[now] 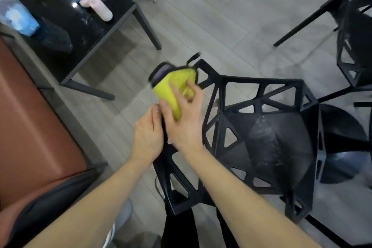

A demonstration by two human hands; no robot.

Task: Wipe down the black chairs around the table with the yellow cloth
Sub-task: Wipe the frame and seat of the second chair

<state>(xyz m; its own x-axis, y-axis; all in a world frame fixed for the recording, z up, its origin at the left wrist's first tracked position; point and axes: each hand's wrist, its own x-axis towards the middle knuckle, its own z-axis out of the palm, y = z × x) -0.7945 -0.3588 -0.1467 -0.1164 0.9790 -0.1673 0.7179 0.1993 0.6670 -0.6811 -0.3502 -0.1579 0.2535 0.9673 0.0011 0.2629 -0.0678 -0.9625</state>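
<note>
The yellow cloth (pixel 174 88) is bunched in the right hand (pixel 182 119), held up over the top edge of the backrest of the nearest black chair (pixel 267 143), near that backrest's far corner. The right hand's fingers (pixel 192 88) are curled round the wad, the thumb pressing into its lower fold, while a dark object with a short strap (pixel 164 70) peeks out just beyond the cloth; what it is cannot be told through the blur. The left hand (pixel 148 137) sits just beside the right, its fingers bent down over the backrest's top rail, seemingly steadying the chair, though the exact hold is hidden behind the knuckles. The cloth looks soft, light and limp, so it will fold and slide wherever it is pushed; it is best kept wadded in the palm with the fingers spread behind it, so a broad pad meets the plastic. The chair looks like rigid moulded plastic, an open lattice of triangular holes, with pale dusty smears on the seat panel. Its thin struts probably call for pinching the cloth round each bar, while the seat takes flat strokes. It seems light enough to shift under pressure, so a bracing hand on the top rail is sensible. A second black chair (pixel 354 46) stands well apart at the right, and the black counter (pixel 86 32) with its bottle and packets lies at the upper left.
</note>
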